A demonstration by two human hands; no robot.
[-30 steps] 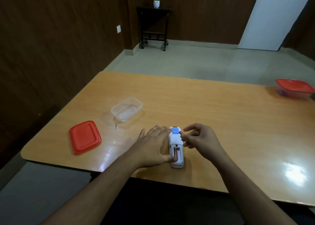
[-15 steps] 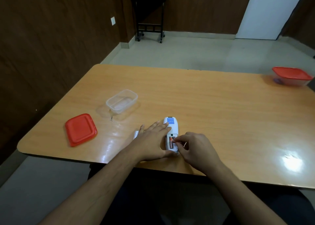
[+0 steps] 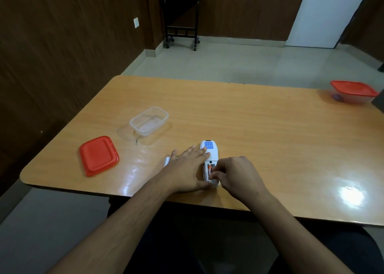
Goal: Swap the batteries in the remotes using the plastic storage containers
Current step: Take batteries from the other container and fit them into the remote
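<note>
Left hand (image 3: 188, 171) lay flat with straight fingers steadying the white remote (image 3: 209, 157) on the desk (image 3: 259, 132), right hand (image 3: 234, 175) fingers pinching a battery (image 3: 209, 168) in its open compartment.

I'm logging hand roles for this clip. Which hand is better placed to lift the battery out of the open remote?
Probably the right hand: its curled fingers already sit at the battery in the remote's open compartment. The left hand lies flat, steadying the remote from its left side.

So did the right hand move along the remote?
Yes. The right hand slid from the remote's blue-label end toward its near end, at the batteries.
</note>
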